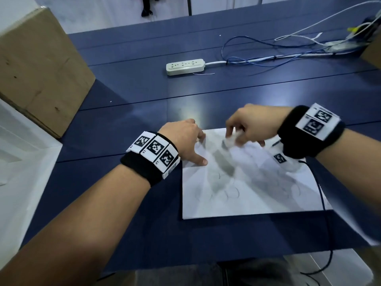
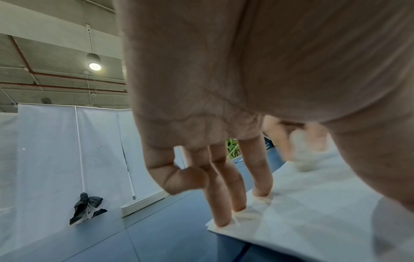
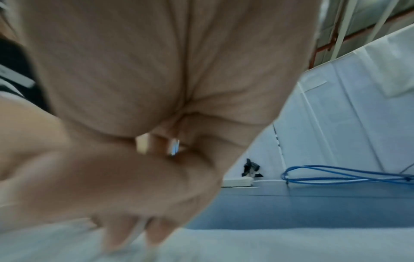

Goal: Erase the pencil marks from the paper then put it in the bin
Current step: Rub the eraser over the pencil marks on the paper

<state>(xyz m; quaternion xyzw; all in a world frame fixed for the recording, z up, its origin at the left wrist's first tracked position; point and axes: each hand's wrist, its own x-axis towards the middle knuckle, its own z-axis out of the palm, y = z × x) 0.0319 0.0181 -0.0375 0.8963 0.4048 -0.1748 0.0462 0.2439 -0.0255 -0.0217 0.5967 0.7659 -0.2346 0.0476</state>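
Note:
A white sheet of paper lies on the dark blue table in front of me, with faint curly pencil marks across its lower half. My left hand presses the sheet's far left corner with straight fingers; in the left wrist view the fingertips stand on the paper. My right hand, blurred by motion, pinches a small white eraser against the upper part of the sheet. The left wrist view shows the eraser as a blur. The right wrist view is mostly palm above the paper.
A big cardboard box stands at the table's left. Beyond the paper lie a white power strip and a tangle of blue and white cables. A thin black cable runs along the sheet's right edge.

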